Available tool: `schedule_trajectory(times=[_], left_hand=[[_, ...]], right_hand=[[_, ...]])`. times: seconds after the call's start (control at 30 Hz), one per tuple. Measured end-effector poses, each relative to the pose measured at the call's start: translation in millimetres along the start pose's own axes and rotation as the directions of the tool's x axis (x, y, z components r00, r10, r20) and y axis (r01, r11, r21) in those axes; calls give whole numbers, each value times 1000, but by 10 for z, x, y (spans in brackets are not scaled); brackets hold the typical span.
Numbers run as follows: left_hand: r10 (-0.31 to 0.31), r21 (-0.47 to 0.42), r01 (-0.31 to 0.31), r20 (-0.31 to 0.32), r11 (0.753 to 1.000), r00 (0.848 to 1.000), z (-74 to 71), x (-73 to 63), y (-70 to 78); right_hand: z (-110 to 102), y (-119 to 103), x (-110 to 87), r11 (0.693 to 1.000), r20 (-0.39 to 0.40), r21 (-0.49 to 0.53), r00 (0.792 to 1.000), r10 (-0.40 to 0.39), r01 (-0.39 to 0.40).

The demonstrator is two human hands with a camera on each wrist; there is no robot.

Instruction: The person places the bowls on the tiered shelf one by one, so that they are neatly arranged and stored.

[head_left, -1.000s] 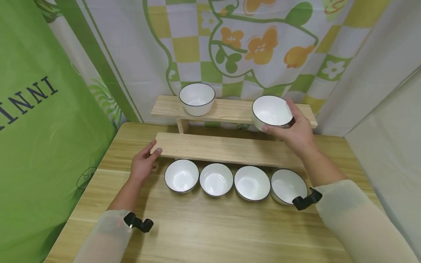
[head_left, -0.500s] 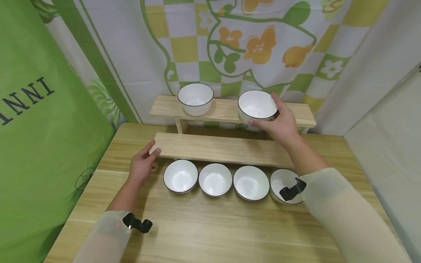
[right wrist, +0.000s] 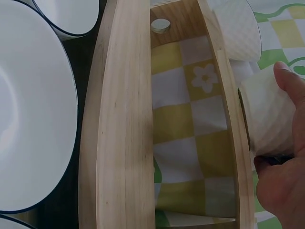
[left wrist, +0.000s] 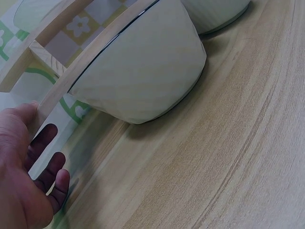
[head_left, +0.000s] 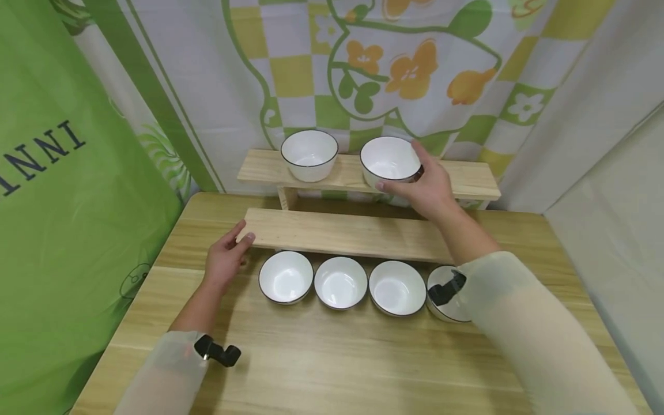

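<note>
My right hand (head_left: 433, 187) grips a white bowl (head_left: 389, 157) with a dark rim, thumb at the near side and fingers at the right. In the right wrist view this bowl (right wrist: 269, 114) is at the upper board's edge. Left of it, a matching bowl (head_left: 310, 155) stands on the upper board (head_left: 353, 173) of a two-step wooden shelf. My left hand (head_left: 224, 262) pinches the left end of the lower board (head_left: 342, 230); its other fingers hang loosely curled in the left wrist view. The lower board bears no bowl.
Several like bowls (head_left: 340, 283) stand in a row on the wooden table (head_left: 332, 363), close before the shelf. My right sleeve (head_left: 513, 300) partly covers the rightmost bowl (head_left: 441, 276). A patterned curtain (head_left: 290, 75) hangs behind, with green cloth (head_left: 67, 230) at the left.
My right hand has carried its bowl leftward along the upper board, closer to the other bowl there. The left hand has stayed at the lower board's end.
</note>
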State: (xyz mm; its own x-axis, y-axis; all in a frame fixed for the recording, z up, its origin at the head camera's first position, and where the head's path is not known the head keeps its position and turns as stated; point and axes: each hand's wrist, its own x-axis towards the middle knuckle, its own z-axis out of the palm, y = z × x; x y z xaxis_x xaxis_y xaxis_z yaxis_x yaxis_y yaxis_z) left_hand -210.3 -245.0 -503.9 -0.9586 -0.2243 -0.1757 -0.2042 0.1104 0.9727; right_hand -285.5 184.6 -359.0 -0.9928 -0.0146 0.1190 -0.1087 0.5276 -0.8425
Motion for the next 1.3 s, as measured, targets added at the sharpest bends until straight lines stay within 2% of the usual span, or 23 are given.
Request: schedule_trajectory(times=[0.17,0.5,0.67,0.93,1.17,1.3], left_hand=[[-10,3,10,9,1000,1000,25,-153,210],[-3,11,3,10,1000,1000,30,-186,236],[-9,19,9,1,1000,1000,30,-126,158],[12,29,-11,-30,1000,999,0,37,-70],[23,32,-22,-25,999,999,9,26,-97],[23,31,-22,-31,999,999,17,23,-88]], right_hand=[[43,-41,43,999,10,-17,1000,28,-28],[115,-61,101,999,4,27,999,47,-47],[155,-43,108,997,2,55,999,46,-46],[195,-63,148,999,6,14,999,33,-33],[141,-26,129,999,51,-16,998,31,-30],[81,2,114,1000,61,29,998,-3,1]])
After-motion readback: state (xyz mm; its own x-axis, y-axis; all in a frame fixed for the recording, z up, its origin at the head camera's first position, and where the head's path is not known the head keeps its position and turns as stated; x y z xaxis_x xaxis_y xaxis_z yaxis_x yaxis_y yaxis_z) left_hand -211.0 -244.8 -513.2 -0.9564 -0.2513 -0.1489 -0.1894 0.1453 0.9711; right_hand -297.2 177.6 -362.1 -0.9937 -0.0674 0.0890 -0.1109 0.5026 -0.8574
